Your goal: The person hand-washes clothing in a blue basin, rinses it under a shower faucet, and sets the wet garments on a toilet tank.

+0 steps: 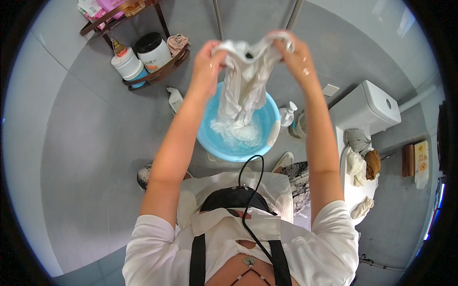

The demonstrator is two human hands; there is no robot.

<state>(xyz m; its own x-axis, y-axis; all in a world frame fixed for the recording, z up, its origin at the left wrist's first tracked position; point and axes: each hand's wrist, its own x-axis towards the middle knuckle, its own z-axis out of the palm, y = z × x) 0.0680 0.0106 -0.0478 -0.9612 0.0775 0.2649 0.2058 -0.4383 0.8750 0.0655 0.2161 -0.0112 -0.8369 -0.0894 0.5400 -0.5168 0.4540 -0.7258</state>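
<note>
A wet white garment (243, 90) hangs from both of my hands, held up above a light blue basin (267, 143) on the grey floor. My left hand (207, 59) grips one upper edge of the cloth and my right hand (291, 52) grips the other. The garment's lower end trails into the soapy water in the basin. My forearms reach forward from the lower edge of the view.
A brown corner rack (162, 71) holds a white jar, a pump bottle and a cloth at upper left. A white bottle (175, 99) lies beside the basin. A pump bottle (287, 115) stands right of it. A white toilet (365, 112) with clothes piled on it is at right.
</note>
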